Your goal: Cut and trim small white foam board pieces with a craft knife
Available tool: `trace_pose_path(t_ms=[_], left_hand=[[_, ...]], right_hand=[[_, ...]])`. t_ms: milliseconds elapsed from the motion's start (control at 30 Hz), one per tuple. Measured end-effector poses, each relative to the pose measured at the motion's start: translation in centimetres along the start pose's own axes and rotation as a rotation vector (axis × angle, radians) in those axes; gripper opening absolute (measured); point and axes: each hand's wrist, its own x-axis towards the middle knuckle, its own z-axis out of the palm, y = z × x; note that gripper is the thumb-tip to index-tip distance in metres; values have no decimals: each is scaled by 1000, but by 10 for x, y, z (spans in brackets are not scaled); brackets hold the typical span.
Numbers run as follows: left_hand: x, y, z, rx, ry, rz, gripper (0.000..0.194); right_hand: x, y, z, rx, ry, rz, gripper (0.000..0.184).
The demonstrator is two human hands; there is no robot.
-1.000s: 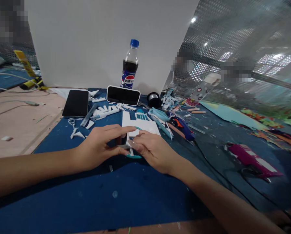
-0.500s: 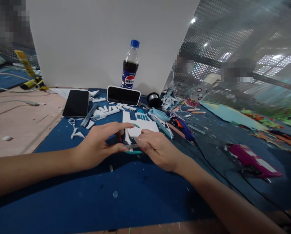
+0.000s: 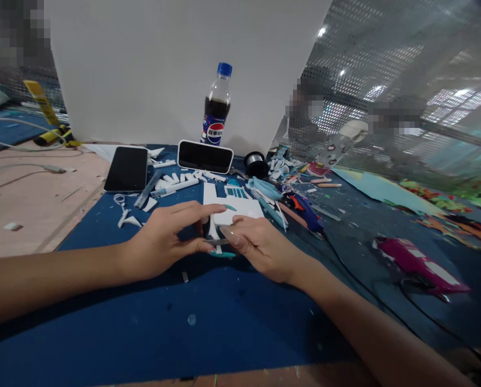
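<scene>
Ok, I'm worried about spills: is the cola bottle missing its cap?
No, a blue cap sits on top of the cola bottle.

The Pepsi bottle (image 3: 218, 102) bears a globe logo with 百事可 legible across it. Marks on the yellow tube (image 3: 41, 102) are unreadably small.

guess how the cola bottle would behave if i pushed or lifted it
The bottle would probably tip if pushed near its blue cap, being tall and narrow. It likely feels fairly weighty, since dark liquid reaches its shoulder. Pulling it forward might knock the white-edged phone standing in front.
</scene>
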Motion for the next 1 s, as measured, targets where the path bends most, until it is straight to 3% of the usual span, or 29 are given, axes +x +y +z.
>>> trace_pose_path(t_ms=[667, 1000], left_hand=[[-1, -1, 1, -23, -19, 9, 37], [-1, 2, -1, 41, -50, -14, 35]], right_hand=[[1, 0, 0, -44, -78, -2, 50], [-1, 2, -4, -84, -105, 31, 63]])
